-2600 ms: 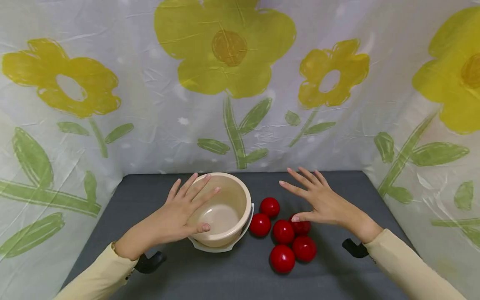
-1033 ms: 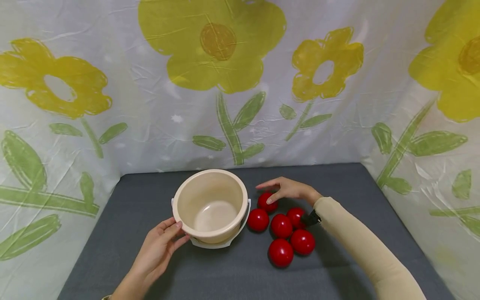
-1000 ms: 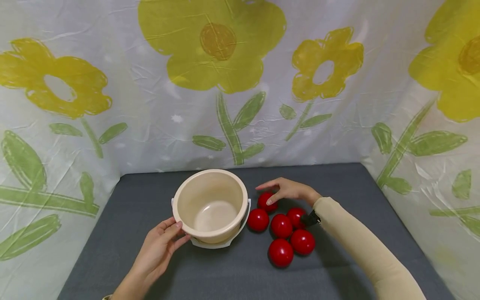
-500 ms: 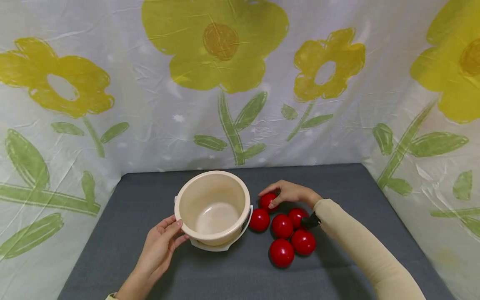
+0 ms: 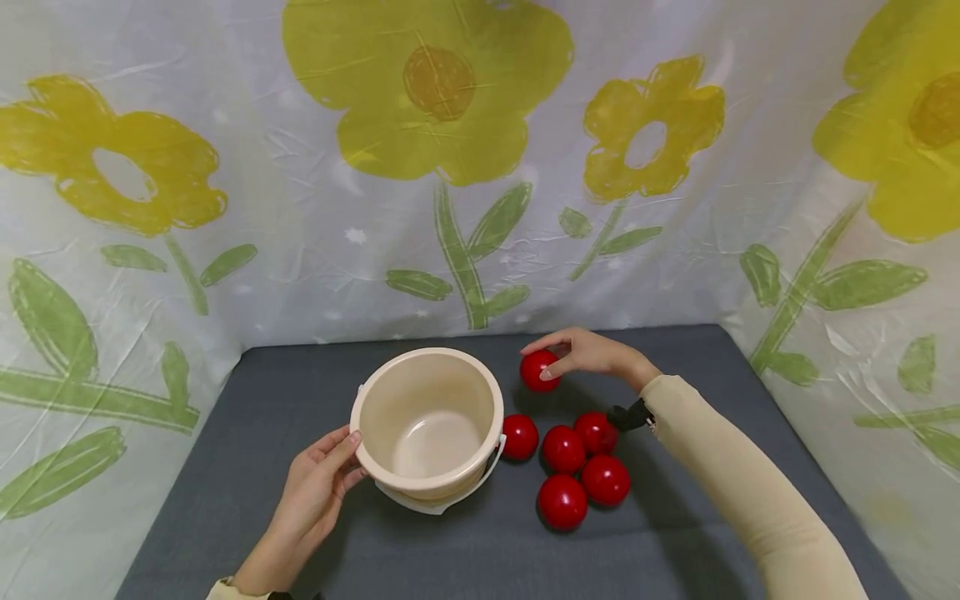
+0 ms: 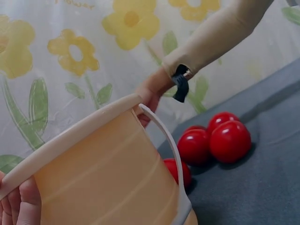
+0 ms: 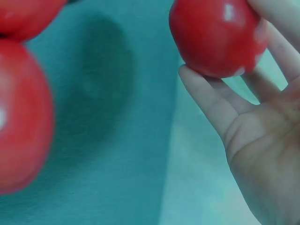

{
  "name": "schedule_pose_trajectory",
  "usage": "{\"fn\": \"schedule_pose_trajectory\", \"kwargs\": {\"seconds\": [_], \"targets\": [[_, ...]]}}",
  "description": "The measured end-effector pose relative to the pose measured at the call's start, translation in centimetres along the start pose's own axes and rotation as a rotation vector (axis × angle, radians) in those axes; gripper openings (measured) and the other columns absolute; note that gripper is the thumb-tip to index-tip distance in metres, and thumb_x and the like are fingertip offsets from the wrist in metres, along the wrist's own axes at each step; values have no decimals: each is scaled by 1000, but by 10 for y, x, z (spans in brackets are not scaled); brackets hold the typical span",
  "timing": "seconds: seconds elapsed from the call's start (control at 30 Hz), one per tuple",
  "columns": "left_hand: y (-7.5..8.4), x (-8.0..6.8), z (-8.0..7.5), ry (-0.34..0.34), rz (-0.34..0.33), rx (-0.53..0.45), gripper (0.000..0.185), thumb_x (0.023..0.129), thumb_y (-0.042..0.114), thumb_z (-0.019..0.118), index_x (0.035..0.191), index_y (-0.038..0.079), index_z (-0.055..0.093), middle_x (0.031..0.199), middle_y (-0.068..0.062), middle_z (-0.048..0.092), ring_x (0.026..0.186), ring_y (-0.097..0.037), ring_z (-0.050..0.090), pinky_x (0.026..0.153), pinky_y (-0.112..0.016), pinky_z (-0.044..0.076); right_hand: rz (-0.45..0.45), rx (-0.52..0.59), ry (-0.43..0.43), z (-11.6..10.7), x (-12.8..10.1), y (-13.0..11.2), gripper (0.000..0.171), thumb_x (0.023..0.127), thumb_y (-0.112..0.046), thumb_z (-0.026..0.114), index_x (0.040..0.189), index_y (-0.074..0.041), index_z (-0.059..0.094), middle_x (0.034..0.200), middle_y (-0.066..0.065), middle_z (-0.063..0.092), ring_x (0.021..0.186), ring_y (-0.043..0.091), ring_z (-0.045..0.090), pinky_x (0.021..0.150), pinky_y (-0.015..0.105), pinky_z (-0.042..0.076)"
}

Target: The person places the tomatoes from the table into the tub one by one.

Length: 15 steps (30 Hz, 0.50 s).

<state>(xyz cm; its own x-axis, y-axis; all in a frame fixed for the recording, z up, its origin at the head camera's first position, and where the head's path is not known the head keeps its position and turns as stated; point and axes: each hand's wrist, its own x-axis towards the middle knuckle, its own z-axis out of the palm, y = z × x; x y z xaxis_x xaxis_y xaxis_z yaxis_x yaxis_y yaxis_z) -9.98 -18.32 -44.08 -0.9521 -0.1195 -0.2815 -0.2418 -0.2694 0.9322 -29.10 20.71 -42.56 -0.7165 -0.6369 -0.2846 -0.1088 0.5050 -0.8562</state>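
My right hand pinches a shiny red ball and holds it in the air just right of and behind the cream bucket. The right wrist view shows this ball gripped at the fingertips. My left hand grips the bucket's left rim, thumb on top. In the left wrist view the bucket leans, its white handle hanging down its side. Several more red balls lie in a cluster on the grey table right of the bucket.
Flowered plastic sheeting walls the table at the back and on both sides. The bucket is empty inside. The loose balls sit close beside the bucket's right side, under my right forearm.
My right hand has closed on the rearmost ball and lifted it off the table, up and back. The bucket has shifted slightly toward me under my left hand.
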Motion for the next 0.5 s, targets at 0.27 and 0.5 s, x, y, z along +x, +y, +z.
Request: {"fn": "schedule_pose_trajectory", "kwargs": {"seconds": [0.27, 0.5], "targets": [[-3, 0, -3, -24, -4, -54, 13, 100, 18, 59, 93, 17, 69, 83, 7, 67, 72, -3, 63, 64, -19, 58, -68, 48, 14, -12, -2, -31, 51, 91, -20, 71, 140, -17, 57, 143, 8, 57, 123, 25, 57, 91, 36, 58], [-4, -3, -4, -31, -27, -44, 11, 100, 19, 59, 95, 16, 68, 81, 6, 66, 72, -4, 63, 64, -19, 59, -142, 83, -13, -11, 4, -58, 52, 92, -17, 69, 142, -11, 54, 140, 11, 59, 113, 24, 63, 88, 36, 59]]}}
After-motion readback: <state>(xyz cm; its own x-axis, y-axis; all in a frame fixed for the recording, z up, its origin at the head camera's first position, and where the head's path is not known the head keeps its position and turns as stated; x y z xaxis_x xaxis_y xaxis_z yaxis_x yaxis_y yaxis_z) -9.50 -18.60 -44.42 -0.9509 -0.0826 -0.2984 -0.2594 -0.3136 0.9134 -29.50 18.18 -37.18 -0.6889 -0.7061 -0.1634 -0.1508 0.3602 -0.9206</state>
